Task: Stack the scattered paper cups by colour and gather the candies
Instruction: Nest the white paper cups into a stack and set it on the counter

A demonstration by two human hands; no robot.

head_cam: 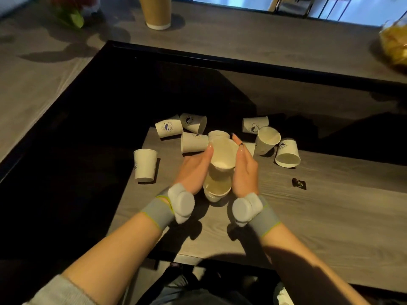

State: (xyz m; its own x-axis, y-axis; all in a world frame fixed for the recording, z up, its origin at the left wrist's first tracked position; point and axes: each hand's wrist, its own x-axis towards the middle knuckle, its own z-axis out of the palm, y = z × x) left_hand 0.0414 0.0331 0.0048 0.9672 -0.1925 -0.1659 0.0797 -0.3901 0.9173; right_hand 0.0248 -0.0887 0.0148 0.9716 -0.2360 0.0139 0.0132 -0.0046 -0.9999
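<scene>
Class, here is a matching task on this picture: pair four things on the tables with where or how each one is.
Things:
1. white cup between both hands
2. dark candy wrapper
3. brown cup
4. lone white cup

States:
A. upside down, left of the hands
B. flat on the table, right of the hands
C. far table, at the top
D. held above another cup

Pairs: 1-D, 2-B, 3-C, 4-A
</scene>
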